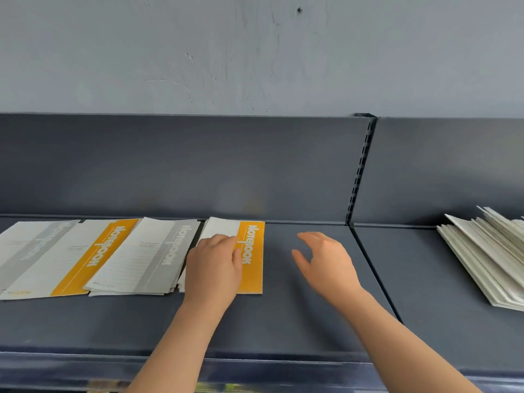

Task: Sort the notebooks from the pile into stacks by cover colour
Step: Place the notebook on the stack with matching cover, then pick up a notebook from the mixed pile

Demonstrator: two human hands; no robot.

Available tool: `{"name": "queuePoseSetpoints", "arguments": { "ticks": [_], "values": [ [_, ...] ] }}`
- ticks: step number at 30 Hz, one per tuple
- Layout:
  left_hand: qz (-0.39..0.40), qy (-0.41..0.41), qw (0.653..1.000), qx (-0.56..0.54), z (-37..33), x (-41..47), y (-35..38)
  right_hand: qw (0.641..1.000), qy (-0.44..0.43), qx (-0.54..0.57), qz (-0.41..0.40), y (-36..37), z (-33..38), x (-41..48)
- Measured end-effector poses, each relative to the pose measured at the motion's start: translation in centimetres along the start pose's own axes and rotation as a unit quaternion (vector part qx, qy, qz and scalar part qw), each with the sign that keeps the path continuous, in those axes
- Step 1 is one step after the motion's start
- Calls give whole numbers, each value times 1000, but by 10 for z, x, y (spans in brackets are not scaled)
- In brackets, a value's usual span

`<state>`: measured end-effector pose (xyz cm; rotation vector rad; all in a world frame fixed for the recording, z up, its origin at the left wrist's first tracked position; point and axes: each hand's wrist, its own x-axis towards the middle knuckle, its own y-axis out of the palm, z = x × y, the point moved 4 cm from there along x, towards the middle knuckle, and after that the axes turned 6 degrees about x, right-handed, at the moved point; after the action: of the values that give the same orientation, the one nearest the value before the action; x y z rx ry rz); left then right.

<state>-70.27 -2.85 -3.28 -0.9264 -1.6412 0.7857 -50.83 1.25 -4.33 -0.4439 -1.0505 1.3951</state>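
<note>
Four notebook stacks lie in a row on the dark grey shelf (297, 316). From the left: a grey-striped notebook (31, 251), a yellow-striped one (85, 259), a grey-striped stack (147, 256), and a yellow-striped notebook (252, 256). My left hand (212, 268) rests flat on the white part of the rightmost yellow-striped notebook. My right hand (326, 262) hovers above the bare shelf to the right of it, fingers relaxed and spread, holding nothing. The unsorted pile of notebooks (487, 256) lies fanned out at the far right, past the shelf divider.
A slotted metal upright (360, 171) divides the shelf's back panel into two bays. Behind and above is a grey wall. The shelf's front lip (255, 361) runs across the bottom, with blurred coloured items below it.
</note>
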Motion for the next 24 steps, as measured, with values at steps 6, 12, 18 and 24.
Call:
{"name": "queuePoseSetpoints", "arguments": {
  "ticks": [6,12,18,24],
  "values": [
    [-29,63,997,-39,-79,-5,5,997,15,-76,-14,-53,-49,-28],
    [-32,117,989,-87,-188,-22,14,993,28,-107,-45,-132,-118,-63],
    [-24,147,982,-120,-314,-44,29,989,51,-115,-83,-228,-204,-104],
    [-10,186,970,-153,-427,-62,42,978,116,-136,-113,-305,-293,-144]
  ]
}}
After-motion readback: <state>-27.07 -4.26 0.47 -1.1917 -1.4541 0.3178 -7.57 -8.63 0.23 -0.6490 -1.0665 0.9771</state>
